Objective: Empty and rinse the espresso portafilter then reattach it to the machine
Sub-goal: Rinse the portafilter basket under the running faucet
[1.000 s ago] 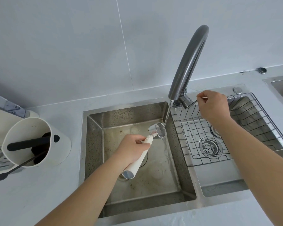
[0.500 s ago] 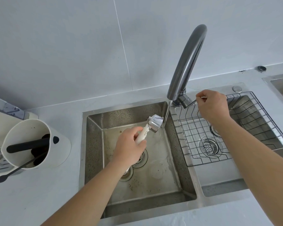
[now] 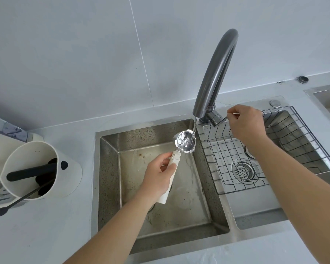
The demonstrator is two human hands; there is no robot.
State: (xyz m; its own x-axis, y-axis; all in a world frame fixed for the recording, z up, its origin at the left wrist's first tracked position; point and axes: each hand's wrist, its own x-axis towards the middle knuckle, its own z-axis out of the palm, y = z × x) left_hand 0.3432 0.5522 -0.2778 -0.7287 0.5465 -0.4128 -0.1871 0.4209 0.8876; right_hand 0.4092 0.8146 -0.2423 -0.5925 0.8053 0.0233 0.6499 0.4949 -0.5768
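My left hand (image 3: pixel 159 177) grips the white handle of the portafilter (image 3: pixel 185 143) over the left sink basin (image 3: pixel 111 180). Its metal basket faces up under the grey faucet (image 3: pixel 215 73). A thin stream of water runs from the spout into the basket, which holds water. My right hand (image 3: pixel 246 123) is closed on the thin faucet lever (image 3: pixel 222 119) beside the faucet base. The espresso machine is only partly in view at the far left edge.
A wire rack (image 3: pixel 274 155) lies in the shallow right basin with a drain strainer (image 3: pixel 244 171) under it. A white container (image 3: pixel 34 168) with black tools stands on the counter at left. Another steel basin edge (image 3: pixel 328 100) shows at far right.
My left hand has rolled the portafilter from basket tilted sideways to basket facing up under the stream. My right hand has stayed on the lever.
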